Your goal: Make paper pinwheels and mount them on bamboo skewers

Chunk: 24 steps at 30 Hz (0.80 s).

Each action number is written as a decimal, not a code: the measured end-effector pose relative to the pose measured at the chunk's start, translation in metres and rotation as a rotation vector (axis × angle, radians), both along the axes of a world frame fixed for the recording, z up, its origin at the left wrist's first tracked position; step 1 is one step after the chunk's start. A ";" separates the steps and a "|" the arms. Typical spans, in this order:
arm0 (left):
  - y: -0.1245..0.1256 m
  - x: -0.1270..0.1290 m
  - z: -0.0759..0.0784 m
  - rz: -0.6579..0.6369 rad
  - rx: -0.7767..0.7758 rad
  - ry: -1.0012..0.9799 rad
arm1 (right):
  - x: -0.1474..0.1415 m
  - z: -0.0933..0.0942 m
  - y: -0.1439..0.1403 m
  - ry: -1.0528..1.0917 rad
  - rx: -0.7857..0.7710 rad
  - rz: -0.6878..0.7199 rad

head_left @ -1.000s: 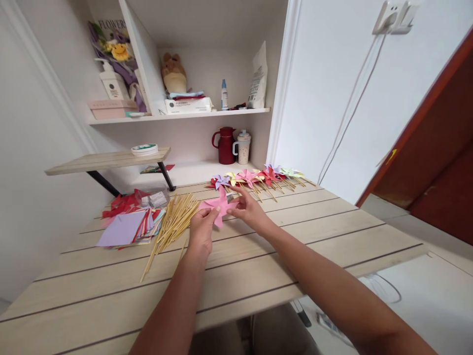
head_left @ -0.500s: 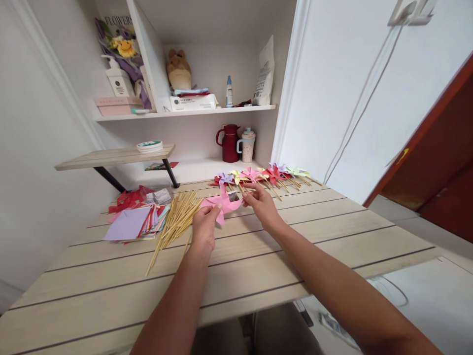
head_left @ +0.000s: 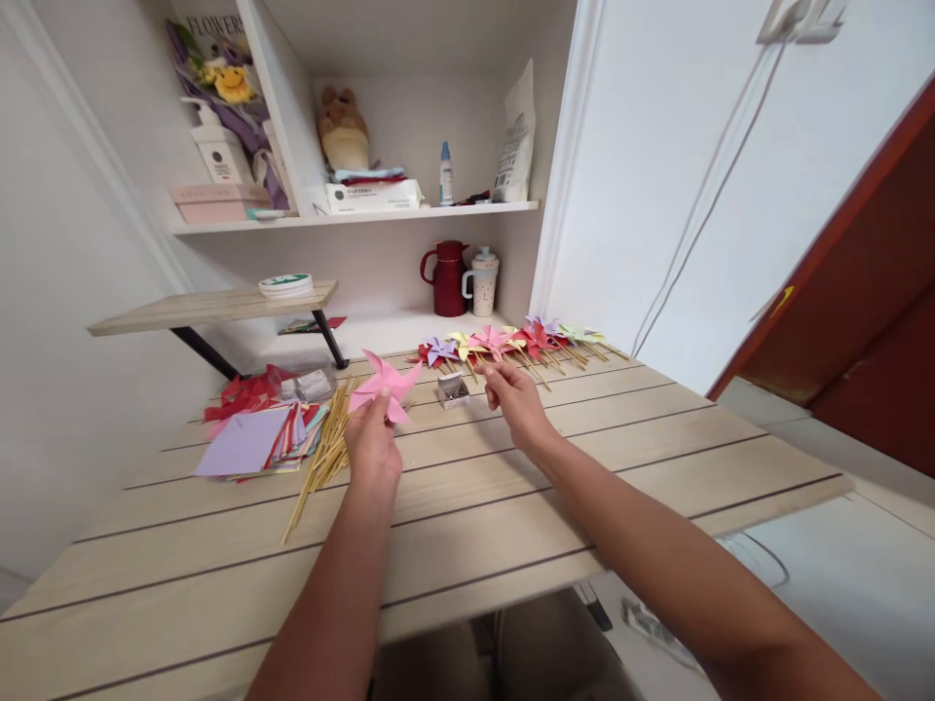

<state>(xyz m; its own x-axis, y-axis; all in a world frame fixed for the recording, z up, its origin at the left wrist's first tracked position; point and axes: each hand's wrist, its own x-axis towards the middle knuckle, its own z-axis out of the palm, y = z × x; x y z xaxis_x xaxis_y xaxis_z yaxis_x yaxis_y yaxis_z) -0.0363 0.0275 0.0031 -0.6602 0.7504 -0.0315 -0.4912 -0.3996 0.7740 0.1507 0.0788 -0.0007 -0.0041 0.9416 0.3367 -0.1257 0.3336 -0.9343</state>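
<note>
Holding pink pinwheel [head_left: 385, 385] upright in left hand [head_left: 374, 443], pinched by thumb near its centre, above top end of stick bundle [head_left: 330, 450]. Right hand [head_left: 515, 399] with thumb and forefinger pinched together, just right of small box [head_left: 459, 402]; unable to make out anything between fingertips. Box flap up, small dark metal bits [head_left: 454, 393] inside. Clear plastic pack [head_left: 313, 385] on left of table [head_left: 467, 506], white label too small to read, behind pile of paper squares [head_left: 244, 443]. Can read FLOWERS on card [head_left: 215, 24] at upper left; print on pump bottle [head_left: 223, 156], white packet [head_left: 372, 197] and white bag [head_left: 517, 136] too small. Other pinwheels [head_left: 493, 341] in row behind box, stretching right. Front table edge crossing under both forearms. Planks showing between left hand and box; wide run of planks from right hand out to right edge.
</note>
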 end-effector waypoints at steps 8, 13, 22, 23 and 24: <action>0.001 0.009 -0.010 -0.039 -0.031 0.087 | 0.000 -0.025 0.015 -0.297 0.074 -0.113; 0.003 0.008 -0.013 0.006 -0.066 0.078 | -0.008 -0.021 0.025 -0.575 0.133 -0.181; 0.005 0.005 -0.015 0.068 -0.109 0.011 | -0.031 -0.006 0.046 -1.060 0.108 -0.237; 0.005 0.004 -0.015 0.073 -0.116 0.004 | -0.033 -0.006 0.047 -1.093 0.095 -0.236; 0.005 0.004 -0.015 0.077 -0.123 -0.004 | -0.034 -0.005 0.047 -1.121 0.081 -0.235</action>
